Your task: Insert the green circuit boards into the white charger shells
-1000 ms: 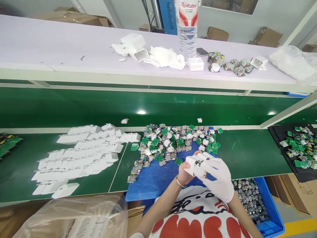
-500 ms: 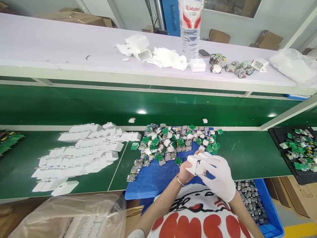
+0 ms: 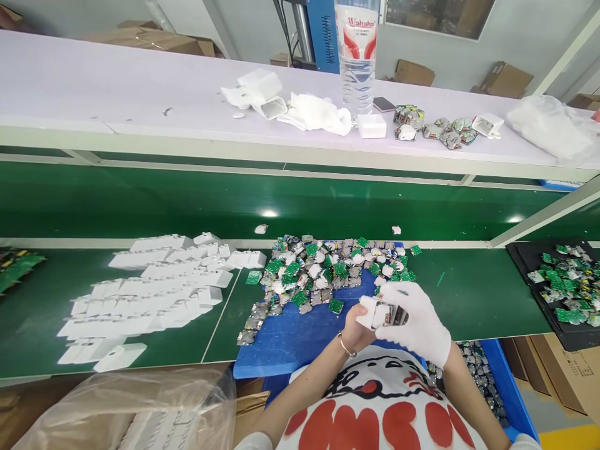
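Note:
My bare left hand (image 3: 355, 331) is closed around a small white plastic housing (image 3: 368, 311) in front of my chest. My right hand (image 3: 424, 325), in a white glove, grips a grey and dark circuit module (image 3: 396, 315) at the housing's open end. Whether part of the module sits inside the housing I cannot tell. Just beyond my hands a heap of circuit modules (image 3: 323, 269), grey, green and white, lies on a blue board (image 3: 290, 344). Rows of white housings (image 3: 154, 294) stand on the green bench to the left.
A raised shelf (image 3: 140, 87) crosses the back, carrying a water bottle (image 3: 359, 69), white scraps and a plastic bag (image 3: 550, 125). A black tray (image 3: 525, 262) of boards is far right. Below the bench are a blue bin (image 3: 509, 375) and a plastic-lined box (image 3: 187, 400).
My right hand has turned and drawn slightly right, its fingers now around the module. More of the module shows between my hands. The left hand keeps the housing.

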### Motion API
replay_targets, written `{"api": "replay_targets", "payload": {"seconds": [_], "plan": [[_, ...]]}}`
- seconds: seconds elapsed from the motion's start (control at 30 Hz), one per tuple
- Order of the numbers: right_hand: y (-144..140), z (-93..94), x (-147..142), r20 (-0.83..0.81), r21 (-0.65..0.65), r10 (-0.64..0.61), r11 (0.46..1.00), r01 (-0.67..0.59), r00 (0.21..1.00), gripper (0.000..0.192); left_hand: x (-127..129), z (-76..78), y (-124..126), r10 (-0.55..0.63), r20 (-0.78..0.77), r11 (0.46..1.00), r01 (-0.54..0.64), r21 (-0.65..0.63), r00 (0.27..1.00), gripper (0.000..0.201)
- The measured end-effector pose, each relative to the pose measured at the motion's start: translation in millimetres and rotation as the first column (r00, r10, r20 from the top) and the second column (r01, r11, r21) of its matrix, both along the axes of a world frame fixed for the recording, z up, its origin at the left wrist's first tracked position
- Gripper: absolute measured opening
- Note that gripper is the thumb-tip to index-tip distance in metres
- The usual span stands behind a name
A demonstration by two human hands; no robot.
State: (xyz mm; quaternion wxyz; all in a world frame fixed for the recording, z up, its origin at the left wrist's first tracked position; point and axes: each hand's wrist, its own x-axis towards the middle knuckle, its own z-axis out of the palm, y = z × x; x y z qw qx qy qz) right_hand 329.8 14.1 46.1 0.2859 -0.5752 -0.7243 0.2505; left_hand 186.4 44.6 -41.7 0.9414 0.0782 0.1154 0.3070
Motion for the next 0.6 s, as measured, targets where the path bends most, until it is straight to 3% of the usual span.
{"api": "replay_targets", "payload": {"seconds": [0.07, 0.13, 0.23, 0.33, 0.43, 0.6], "plan": [[8.4, -5.3, 11.9, -0.183, -0.213, -0.024, 0.977, -0.016, 0.983, 0.052, 1.9, -1.8, -4.1, -0.082, 0.025, 0.996, 0.083, -0.033, 0.996, 0.049], [18.9, -12.4, 23.0, -0.342, -0.364, 0.046, 0.914, -0.177, 0.939, 0.055, 3.6, -4.2, -8.9, -0.153, 0.051, 0.986, 0.156, -0.058, 0.987, 0.052], [33.4, -22.8, 30.5, -0.485, -0.464, 0.201, 0.765, -0.446, 0.851, 0.062, 6.2, -8.4, -17.4, -0.225, 0.077, 0.968, 0.232, -0.094, 0.971, 0.054], [41.2, -30.5, 26.3, -0.551, -0.542, 0.204, 0.649, -0.534, 0.809, 0.062, 8.4, -11.9, -24.9, -0.327, 0.153, 0.921, 0.351, -0.168, 0.932, 0.059], [40.5, -38.5, 19.2, -0.572, -0.588, 0.124, 0.627, -0.511, 0.811, 0.060, 9.9, -13.7, -28.3, -0.409, 0.229, 0.859, 0.457, -0.232, 0.884, 0.057], [28.4, -58.0, 14.1, -0.548, -0.617, 0.010, 0.670, -0.412, 0.836, 0.054, 10.7, -15.6, -30.8, -0.408, 0.257, 0.815, 0.476, -0.329, 0.876, 0.055]]}}
